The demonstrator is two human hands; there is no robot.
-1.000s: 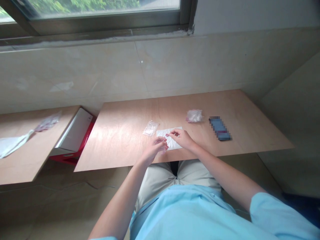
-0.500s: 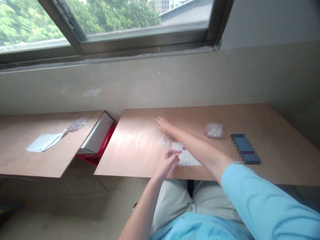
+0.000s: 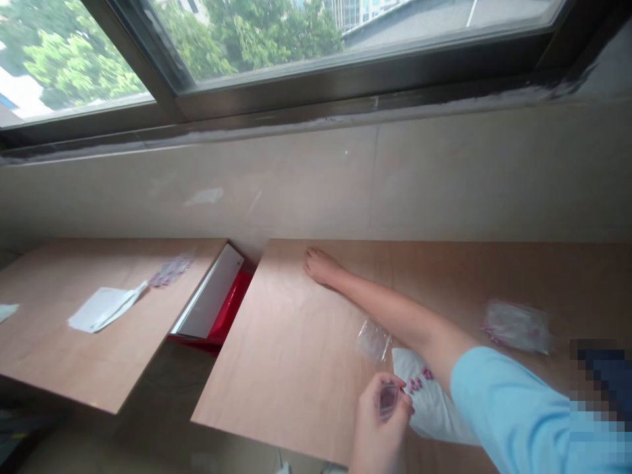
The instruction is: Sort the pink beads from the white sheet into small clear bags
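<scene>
The person's left hand [image 3: 380, 421] hangs over the near edge of the table [image 3: 291, 368], fingers curled shut around a small clear packet [image 3: 388, 399] with pink markings too small to read. Their right hand [image 3: 320, 266], at the end of an arm in a blue sleeve [image 3: 503, 401] stretched toward the far left, lies open on the wood, holding nothing. Just right of the left hand, a white sheet [image 3: 427, 401] dotted pink lies partly hidden by that sleeve, touching a clear plastic bag [image 3: 374, 340]. Bare wood runs left to the table's edge; a pixelated object [image 3: 597, 388] is cut off at right.
</scene>
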